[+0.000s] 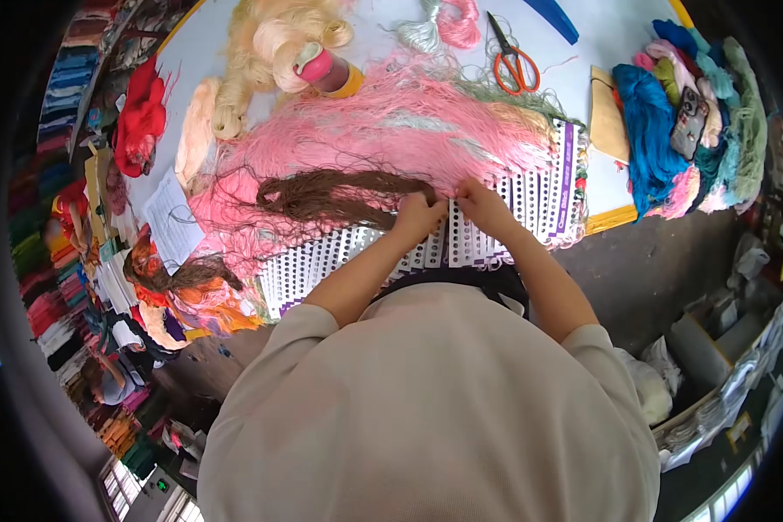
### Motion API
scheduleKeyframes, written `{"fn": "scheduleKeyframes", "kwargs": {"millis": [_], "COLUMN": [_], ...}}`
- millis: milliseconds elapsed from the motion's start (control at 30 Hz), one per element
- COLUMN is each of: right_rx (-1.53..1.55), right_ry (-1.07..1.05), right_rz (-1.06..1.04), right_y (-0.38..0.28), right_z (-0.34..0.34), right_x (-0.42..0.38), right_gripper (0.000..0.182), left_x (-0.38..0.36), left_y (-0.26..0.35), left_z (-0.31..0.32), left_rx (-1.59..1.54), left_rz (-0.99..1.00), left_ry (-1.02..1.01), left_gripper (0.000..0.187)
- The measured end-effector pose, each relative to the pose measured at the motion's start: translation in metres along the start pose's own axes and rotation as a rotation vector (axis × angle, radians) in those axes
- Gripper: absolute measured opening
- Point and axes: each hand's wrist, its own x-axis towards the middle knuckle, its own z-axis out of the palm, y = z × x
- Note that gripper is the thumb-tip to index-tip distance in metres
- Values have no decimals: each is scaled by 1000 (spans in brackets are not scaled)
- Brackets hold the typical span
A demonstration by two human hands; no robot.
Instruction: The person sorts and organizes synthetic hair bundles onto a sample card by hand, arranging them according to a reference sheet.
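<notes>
Brown thread [322,196] lies in a loose hank over pink threads [357,122], its right end under my left hand [418,217], whose fingers are closed on it. Close beside, to the right, my right hand [481,207] is closed in a pinch at the upper edge of the white punched cards [465,244]; what it pinches is too small to make out. The cards stand overlapped in a long row along the table's near edge, with pink threads running from their top ends. A purple-printed card [567,178] is at the row's right end.
Orange-handled scissors [515,71] lie beyond the pink threads. A pink and yellow cone [331,71] rests beside cream thread [252,52]. Blue and green hanks [644,122] are at right, red thread [139,117] and a paper sheet [172,217] at left. Another person [71,209] is at far left.
</notes>
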Motion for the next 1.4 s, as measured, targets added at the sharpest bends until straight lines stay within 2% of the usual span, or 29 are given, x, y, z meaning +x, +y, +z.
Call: {"fn": "scheduleKeyframes", "kwargs": {"millis": [67,100,133,200,233,300,333,367,433,467,500,533,567,600,633,700,767,833,900,967,1033,1100,1133,1167,1200,1233,1300,1333,1400], "right_rx": [-63,-70,-78,5,-77,-165,-83,0,46,95,-110,-347,-582,-630,-629,-787,-805,-765,-725,-789,-813,-779,-782,-632,-671,-606,-512,-566,-541], "right_ry": [25,46,64,31,13,-6,-29,-52,-35,-15,-61,60,179,60,61,114,159,152,137,148,227,167,142,190,191,103,90,218,348], "right_rz": [-1,-27,-51,1,27,50,71,93,38,-16,67,-202,-472,-328,-329,-328,-334,-295,-268,-287,-346,-320,-298,-347,-316,-197,-180,-333,-482], "right_y": [5,10,7,1,-1,-6,-11,-16,-27,-44,-62,-50,-50,-49,-47,-32,-22,-22,-29,-19,-19,-23,-20,33,44,29,-13,-15,-45], "right_z": [-2,-3,-4,-5,-5,-5,-6,-6,-8,-12,-22,-17,-15,-14,-9,6,16,16,13,16,17,20,20,38,40,31,18,24,26], "right_x": [-1,-2,-6,-8,-8,-9,-12,-14,-19,-24,-29,-27,-28,-31,-31,-26,-22,-21,-22,-19,-21,-24,-18,4,10,2,-17,-18,-33], "right_gripper": [20,20,20,21,21,22,26,31,36,42,50,54,57,68,68,74,79,81,80,78,59,53,50,65,66,68,65,61,54], "left_x": [-3,-5,-7,-9,-10,-14,-25,-23,-17,-14,-11,-8,-8,-7,-7,-28,-63,-86,-114,-126,-141,-165,-164,-160,-159,-155,-148,-146,-117], "left_y": [-3,-6,-6,-6,-4,-1,18,17,14,8,2,-6,-8,-11,-12,6,26,33,45,30,28,43,21,15,14,13,26,35,15], "left_z": [-10,-12,-14,-17,-18,-16,-13,-9,1,6,3,-3,-7,-19,-37,-83,-147,-209,-245,-303,-326,-310,-329,-321,-294,-275,-205,-169,-125], "left_rx": [8,-185,-183,-684,-685,-929,-755,-756,-70,124,366,607,752,624,498,55,-310,-610,-671,-789,-760,-279,152,442,136,20,-295,-400,-393], "left_rz": [219,185,184,28,31,-89,-62,-58,-2,94,235,373,352,366,377,128,-31,139,223,410,471,375,279,413,448,400,419,360,387], "left_ry": [205,222,222,-60,-60,-417,-395,-396,-250,-175,-89,0,170,220,267,148,69,106,390,489,699,959,1057,1065,866,607,379,338,258], "left_gripper": [13,16,16,10,10,12,14,14,17,23,27,30,36,37,39,38,25,16,14,15,17,28,41,49,44,42,38,33,28]}}
